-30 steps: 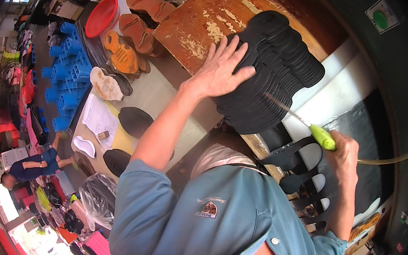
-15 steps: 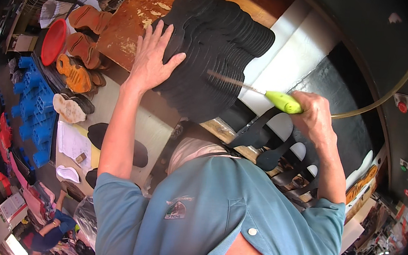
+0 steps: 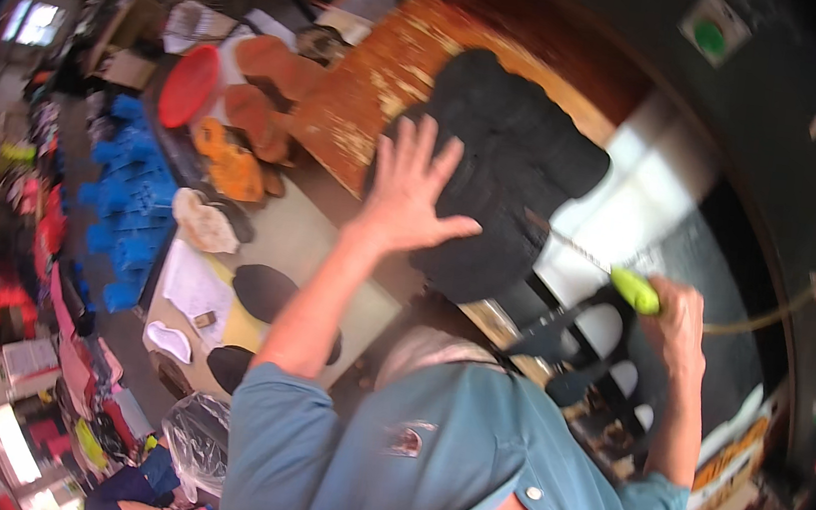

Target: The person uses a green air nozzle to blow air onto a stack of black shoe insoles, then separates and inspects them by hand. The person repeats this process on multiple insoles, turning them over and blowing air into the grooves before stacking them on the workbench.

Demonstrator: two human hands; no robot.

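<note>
A stack of black shoe-sole-shaped pieces [image 3: 512, 136] lies fanned out on the worn wooden board. My left hand [image 3: 412, 200], fingers spread, rests over the stack's left edge. In my right hand [image 3: 677, 326], to the right of the stack, is a slim hand tool with a lime-green handle [image 3: 634, 291]. Its long thin shaft points left, with the brownish tip at the stack's right edge. Blur hides what kind of tool it is, and whether the tip touches the pieces.
The wooden board [image 3: 348, 122] has flaking paint. Orange and brown sole pieces [image 3: 230, 159], a red round dish [image 3: 189, 86] and papers [image 3: 195, 289] are at the left, with blue plastic crates [image 3: 128, 198] beyond. Black strips [image 3: 580, 380] hang near my right forearm. A green button [image 3: 710, 36] sits at the upper right.
The whole view has shifted, so the scene sits further right and lower. My left hand remains spread on the stack. The tool's tip has moved right, from over the stack to its right edge.
</note>
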